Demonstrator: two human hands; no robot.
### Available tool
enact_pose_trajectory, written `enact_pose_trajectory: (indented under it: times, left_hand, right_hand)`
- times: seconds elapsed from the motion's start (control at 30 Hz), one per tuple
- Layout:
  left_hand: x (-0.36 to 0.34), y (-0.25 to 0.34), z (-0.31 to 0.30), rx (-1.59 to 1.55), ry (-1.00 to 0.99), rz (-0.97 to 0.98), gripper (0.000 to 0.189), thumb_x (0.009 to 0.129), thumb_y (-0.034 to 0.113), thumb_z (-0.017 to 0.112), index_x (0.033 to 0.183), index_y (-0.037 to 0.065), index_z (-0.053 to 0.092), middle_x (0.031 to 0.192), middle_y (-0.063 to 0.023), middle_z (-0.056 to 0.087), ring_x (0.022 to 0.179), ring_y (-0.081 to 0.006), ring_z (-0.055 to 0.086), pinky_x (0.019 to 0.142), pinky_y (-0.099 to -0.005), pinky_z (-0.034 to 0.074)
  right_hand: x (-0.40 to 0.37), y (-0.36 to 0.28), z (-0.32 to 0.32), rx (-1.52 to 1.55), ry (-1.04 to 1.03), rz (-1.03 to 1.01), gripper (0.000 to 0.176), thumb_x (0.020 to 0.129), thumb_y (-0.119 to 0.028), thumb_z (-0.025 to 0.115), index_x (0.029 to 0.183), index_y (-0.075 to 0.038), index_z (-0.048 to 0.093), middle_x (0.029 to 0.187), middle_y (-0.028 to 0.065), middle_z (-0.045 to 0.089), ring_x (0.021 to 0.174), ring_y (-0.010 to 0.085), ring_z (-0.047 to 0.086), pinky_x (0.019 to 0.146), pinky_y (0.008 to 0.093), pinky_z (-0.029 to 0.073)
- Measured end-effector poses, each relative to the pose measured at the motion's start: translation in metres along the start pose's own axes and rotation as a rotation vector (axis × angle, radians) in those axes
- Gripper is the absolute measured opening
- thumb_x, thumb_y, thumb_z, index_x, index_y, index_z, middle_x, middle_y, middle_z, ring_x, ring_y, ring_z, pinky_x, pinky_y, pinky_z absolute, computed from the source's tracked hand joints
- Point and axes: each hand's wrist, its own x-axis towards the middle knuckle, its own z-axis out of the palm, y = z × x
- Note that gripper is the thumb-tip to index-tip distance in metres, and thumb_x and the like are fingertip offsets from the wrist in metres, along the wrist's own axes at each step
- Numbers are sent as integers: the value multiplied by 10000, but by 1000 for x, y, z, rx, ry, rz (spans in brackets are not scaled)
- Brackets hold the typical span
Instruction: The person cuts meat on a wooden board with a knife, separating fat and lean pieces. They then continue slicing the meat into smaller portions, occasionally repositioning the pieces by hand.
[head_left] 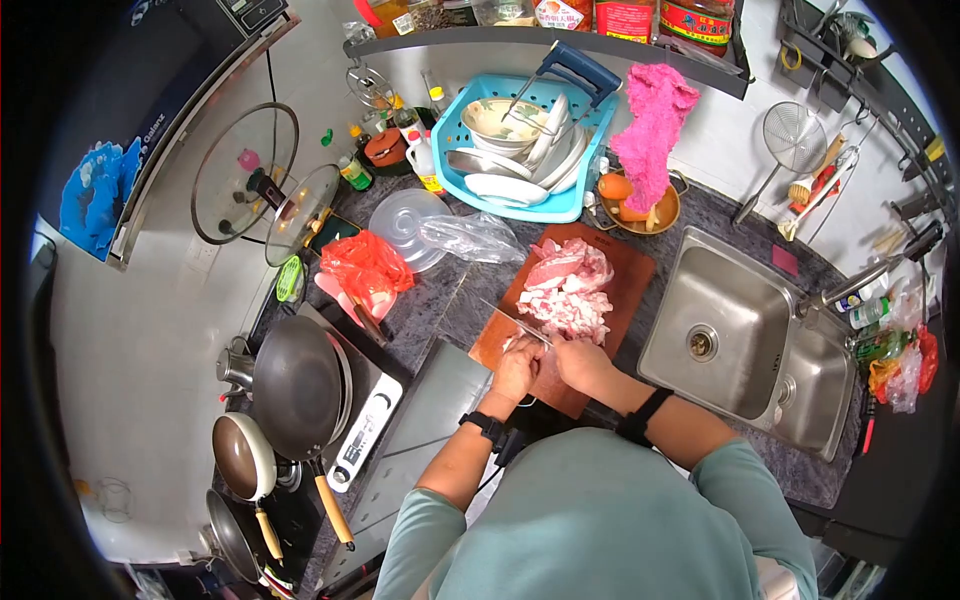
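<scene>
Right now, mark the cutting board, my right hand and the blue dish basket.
Cutting board (pixel 630 279): head view, bare wood right of the meat.
Right hand (pixel 581 364): head view, back of the hand.
Blue dish basket (pixel 571 212): head view, lower front wall, below the stacked plates.

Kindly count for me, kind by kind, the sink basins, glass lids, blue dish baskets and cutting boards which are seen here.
Sink basins: 2
Glass lids: 2
Blue dish basket: 1
Cutting board: 1
Total: 6

Brightly lit | sink glare | fisheye-bent edges | black corners
</scene>
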Motion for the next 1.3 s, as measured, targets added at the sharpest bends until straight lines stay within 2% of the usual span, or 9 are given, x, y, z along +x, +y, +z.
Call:
enact_pose_trajectory:
  times: [0.1,0.2,0.4,0.53,0.6,0.8,0.9,1.1,1.3]
  left_hand:
    - [-5,10,-3,-30,24,14,289,680,-68,609,948,28,658,1040,-148,669,1044,-352,607,994,-456,459]
    - [-6,28,-15,36,100,34,258,716,-52,604,956,24,662,1070,-126,672,1050,-342,594,982,-442,466]
    - [-9,21,-17,116,197,-162,162,824,20,638,964,53,711,1081,-119,678,1020,-331,601,920,-403,491]
    - [-4,15,-20,116,134,-34,188,797,14,665,975,52,710,1084,-106,677,1009,-324,607,886,-412,505]
    - [-1,13,-20,120,116,-67,215,780,25,685,993,49,704,1085,-101,676,1012,-326,604,902,-406,500]
    - [-3,15,-13,151,85,-93,272,755,68,733,1021,34,690,1075,-112,669,1070,-331,560,976,-407,458]
    - [-6,16,-15,194,83,-96,271,760,80,740,1020,22,688,1086,-123,662,1095,-339,538,993,-417,446]
    - [-14,16,-18,137,-2,-38,240,772,81,736,996,6,691,1108,-136,653,1146,-352,519,1003,-427,444]
    - [-23,21,-16,182,15,-88,231,777,104,716,985,9,683,1157,-138,634,1155,-367,517,1012,-435,436]
  right_hand:
    - [6,2,-3,21,-15,24,236,901,-106,464,1109,-26,543,869,249,686,848,428,684,745,549,538]
    - [-2,34,9,114,12,-25,256,899,-132,478,1117,-13,537,858,251,680,833,433,674,736,556,531]
    - [-35,35,-30,85,13,33,245,907,-167,487,1091,-8,512,839,257,673,797,440,666,713,566,522]
    - [-43,17,-43,82,3,33,270,904,-164,497,1111,10,512,810,268,664,749,448,661,685,561,525]
    - [-45,15,-41,87,-4,43,309,901,-151,506,1154,26,519,777,273,652,729,460,649,678,557,521]
    - [-31,8,-19,65,-81,65,236,901,-95,452,1104,6,519,849,279,678,829,437,685,741,537,543]
    - [-3,-5,-6,42,77,17,233,903,-101,484,1103,7,534,905,278,683,889,424,685,779,531,539]
    - [37,-23,-3,75,-28,66,249,890,-162,571,1085,-6,555,987,257,689,914,421,684,781,531,533]
    - [21,-2,0,144,-14,53,232,903,-149,523,1064,14,553,1006,272,678,899,431,678,765,533,529]
